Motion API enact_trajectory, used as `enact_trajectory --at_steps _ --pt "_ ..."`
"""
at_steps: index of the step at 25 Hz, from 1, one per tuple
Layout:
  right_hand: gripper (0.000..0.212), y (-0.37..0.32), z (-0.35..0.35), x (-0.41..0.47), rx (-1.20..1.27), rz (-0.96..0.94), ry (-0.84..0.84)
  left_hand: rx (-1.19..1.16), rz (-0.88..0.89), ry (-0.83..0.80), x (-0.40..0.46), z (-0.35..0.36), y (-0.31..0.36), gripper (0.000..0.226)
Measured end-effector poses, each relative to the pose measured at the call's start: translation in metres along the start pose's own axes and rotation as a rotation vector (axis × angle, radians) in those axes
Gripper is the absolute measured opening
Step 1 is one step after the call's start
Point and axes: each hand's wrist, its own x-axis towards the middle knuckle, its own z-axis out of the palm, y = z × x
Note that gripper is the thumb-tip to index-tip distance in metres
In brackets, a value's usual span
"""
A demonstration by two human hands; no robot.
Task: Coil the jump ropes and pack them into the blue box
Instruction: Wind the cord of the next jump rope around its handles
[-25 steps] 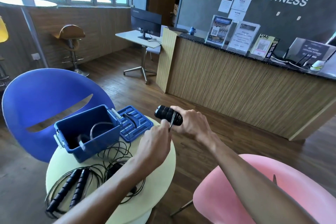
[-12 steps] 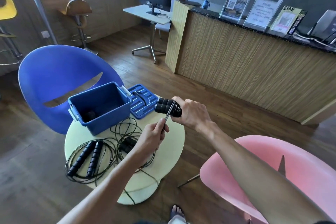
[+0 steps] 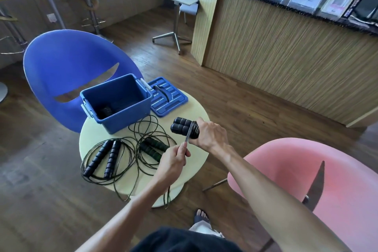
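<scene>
My right hand point(image 3: 210, 135) grips a pair of black jump-rope handles point(image 3: 181, 126) held side by side above the round table point(image 3: 196, 112), with cord wound around them. My left hand point(image 3: 173, 159) pinches that cord point(image 3: 187, 137) just below the handles. Two other jump ropes lie loose on the table: one with ribbed black handles point(image 3: 104, 157) on the left, one with black-green handles point(image 3: 152, 147) in the middle. The open blue box point(image 3: 120, 112) stands at the table's back left with something dark inside.
The box's blue lid point(image 3: 167, 96) lies flat right of the box. A blue chair point(image 3: 67, 63) stands behind the table, a pink chair point(image 3: 319, 180) to the right. Loose cord hangs over the table's front edge. A wooden counter point(image 3: 286, 53) runs along the right.
The camera has tilted down and the view has shifted. My left hand has drawn the cord down and away from the handles; my right hand keeps hold of them.
</scene>
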Motion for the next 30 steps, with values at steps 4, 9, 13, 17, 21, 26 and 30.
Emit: enact_trajectory --at_steps 4,9,13,17,21,26,30 --pt "0.05 -0.002 0.005 -0.003 0.061 0.007 -0.009 -0.013 -0.004 -0.048 -0.005 -0.004 -0.008 0.043" --pt "0.05 -0.01 -0.008 -0.014 0.182 -0.032 0.01 -0.016 0.089 -0.03 -0.003 -0.009 -0.023 0.04" --pt "0.043 -0.007 -0.022 -0.025 0.267 -0.148 -0.075 0.162 0.245 -0.149 0.003 -0.026 -0.039 0.032" --pt "0.045 -0.01 -0.034 -0.04 0.372 -0.305 -0.168 0.423 0.354 -0.249 0.012 -0.045 -0.032 0.019" --pt "0.042 -0.008 -0.039 -0.057 0.394 -0.436 -0.253 0.56 0.414 -0.451 0.029 -0.072 -0.017 0.011" --pt "0.048 -0.001 -0.038 -0.07 0.261 -0.525 -0.261 1.008 0.785 -0.469 0.045 -0.077 0.005 0.005" --pt "0.061 -0.001 -0.032 -0.078 0.081 -0.594 -0.307 1.154 0.783 -0.512 0.05 -0.077 0.022 0.009"
